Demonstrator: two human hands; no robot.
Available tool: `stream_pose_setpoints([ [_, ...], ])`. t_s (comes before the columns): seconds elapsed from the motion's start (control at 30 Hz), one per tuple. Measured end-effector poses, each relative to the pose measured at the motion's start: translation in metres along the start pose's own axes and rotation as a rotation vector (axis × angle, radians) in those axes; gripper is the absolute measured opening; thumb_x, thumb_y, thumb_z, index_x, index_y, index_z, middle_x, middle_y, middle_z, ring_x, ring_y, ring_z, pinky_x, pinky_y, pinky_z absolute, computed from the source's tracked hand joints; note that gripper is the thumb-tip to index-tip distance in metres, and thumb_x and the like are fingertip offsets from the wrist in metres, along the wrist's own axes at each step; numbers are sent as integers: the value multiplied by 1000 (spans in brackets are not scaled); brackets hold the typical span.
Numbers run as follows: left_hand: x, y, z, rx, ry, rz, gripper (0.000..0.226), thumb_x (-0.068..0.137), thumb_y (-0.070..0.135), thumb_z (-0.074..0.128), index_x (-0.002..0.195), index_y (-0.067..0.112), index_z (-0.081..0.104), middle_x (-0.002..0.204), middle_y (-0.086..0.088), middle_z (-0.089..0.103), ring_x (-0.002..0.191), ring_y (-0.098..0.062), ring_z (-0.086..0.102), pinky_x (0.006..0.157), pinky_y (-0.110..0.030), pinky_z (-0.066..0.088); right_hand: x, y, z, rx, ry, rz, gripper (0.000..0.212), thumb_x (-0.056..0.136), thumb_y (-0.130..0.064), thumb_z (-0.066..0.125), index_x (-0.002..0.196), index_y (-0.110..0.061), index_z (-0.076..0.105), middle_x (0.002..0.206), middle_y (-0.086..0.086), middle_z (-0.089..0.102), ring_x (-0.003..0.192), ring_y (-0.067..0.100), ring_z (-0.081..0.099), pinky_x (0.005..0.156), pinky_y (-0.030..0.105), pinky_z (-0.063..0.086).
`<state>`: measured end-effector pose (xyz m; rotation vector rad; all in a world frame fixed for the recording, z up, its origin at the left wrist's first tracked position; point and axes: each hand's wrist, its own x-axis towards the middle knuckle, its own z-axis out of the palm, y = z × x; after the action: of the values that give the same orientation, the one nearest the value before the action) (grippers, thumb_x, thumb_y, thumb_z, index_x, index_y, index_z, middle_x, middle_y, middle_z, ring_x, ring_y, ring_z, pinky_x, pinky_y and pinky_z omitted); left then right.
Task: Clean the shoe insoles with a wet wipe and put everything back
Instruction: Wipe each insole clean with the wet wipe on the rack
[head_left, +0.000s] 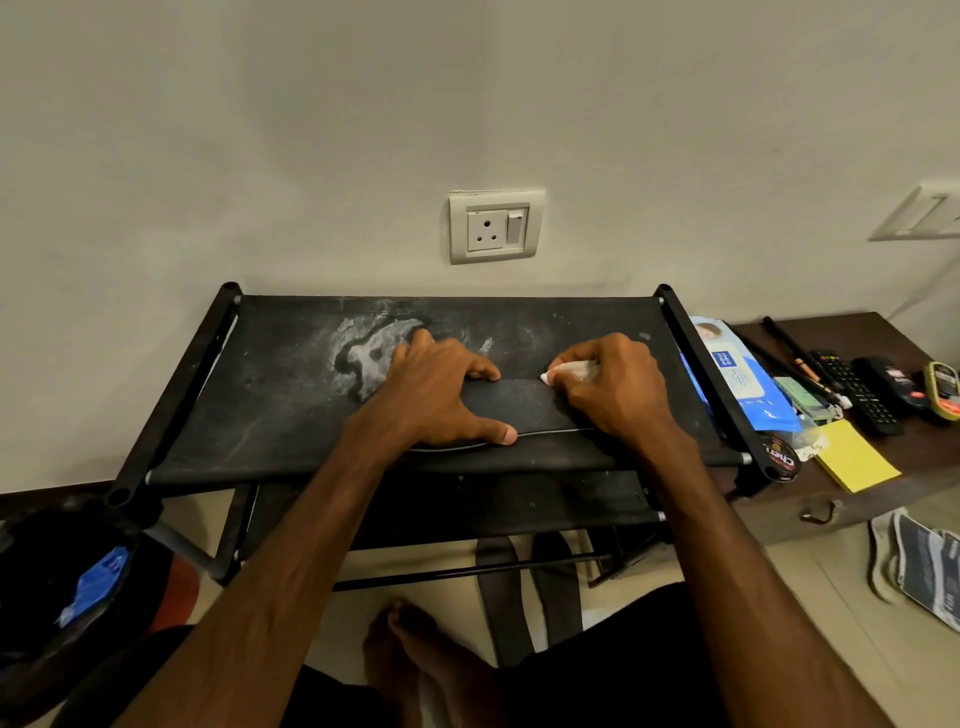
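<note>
Head view, looking down on the black rack (291, 415), and the insole (524, 405) lies flat across the rack's top shelf, right of centre, long side running left to right. Left hand (436, 395) is spread over the insole's left end, fingers splayed and pressing down, thumb at the near edge, pinning it and not curled round anything. Right hand (613, 389) is at the insole's right end, fingers bunched tight around a white wipe (563, 371), which pokes out at the fingertips and touches the insole's far edge.

A pale, chalky stain (369, 353) marks the shelf fabric just left of the left hand. On the wall above the rack, a socket (496, 226). Just right of the rack, a brown tabletop (893, 338) carries a blue wipes pack (737, 374) touching the rack's side bar, then a remote (852, 389) and a yellow pad (854, 457) further right. Left of the rack, down on the floor, a black bag (62, 571).
</note>
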<state>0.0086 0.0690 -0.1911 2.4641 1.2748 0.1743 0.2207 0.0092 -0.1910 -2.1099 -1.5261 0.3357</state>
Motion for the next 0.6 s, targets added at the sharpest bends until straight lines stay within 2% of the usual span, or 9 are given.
stream_pose_setpoints([
  [0.1, -2, 0, 1, -1, 13, -7, 80, 62, 78, 74, 133, 42, 60, 123, 9, 57, 118, -23, 38, 101, -43, 33, -5, -5, 5, -42, -35, -7, 13, 86, -29, 77, 97, -32, 83, 93, -1, 77, 80, 15, 64, 76, 28, 52],
  [0.23, -1, 0, 3, 14, 19, -12, 82, 61, 80, 73, 134, 43, 60, 125, 8, 56, 119, -24, 37, 101, -43, 32, -32, -7, 5, -4, -242, -120, 5, 83, -34, 78, 85, -37, 81, 81, -11, 76, 76, 8, 69, 73, 36, 62],
  [0.3, -1, 1, 2, 20, 16, -10, 83, 62, 80, 73, 135, 42, 60, 126, 7, 56, 120, -24, 37, 101, -43, 31, -35, -6, 1, -4, -275, -142, 4, 83, -35, 79, 85, -38, 81, 79, -14, 75, 77, 6, 69, 74, 36, 62],
  [0.4, -2, 3, 1, 5, 10, -8, 82, 63, 77, 75, 135, 41, 59, 125, 7, 55, 121, -25, 37, 102, -43, 31, -24, -5, -1, -23, -154, -112, 7, 82, -38, 80, 88, -37, 82, 86, -11, 77, 82, 9, 69, 77, 35, 59],
  [0.5, -3, 3, 1, -7, 14, -16, 82, 64, 76, 76, 136, 40, 59, 126, 7, 56, 122, -25, 37, 103, -43, 30, -7, -5, 2, -43, 0, -3, 12, 83, -33, 78, 94, -34, 82, 93, -3, 77, 88, 19, 69, 78, 33, 56],
  [0.6, -2, 3, 2, -5, 17, -11, 82, 64, 76, 75, 136, 40, 60, 127, 7, 56, 121, -25, 37, 102, -42, 30, -5, -11, 12, -75, 55, 13, 15, 82, -27, 73, 92, -29, 82, 88, 1, 77, 84, 23, 70, 73, 30, 54],
])
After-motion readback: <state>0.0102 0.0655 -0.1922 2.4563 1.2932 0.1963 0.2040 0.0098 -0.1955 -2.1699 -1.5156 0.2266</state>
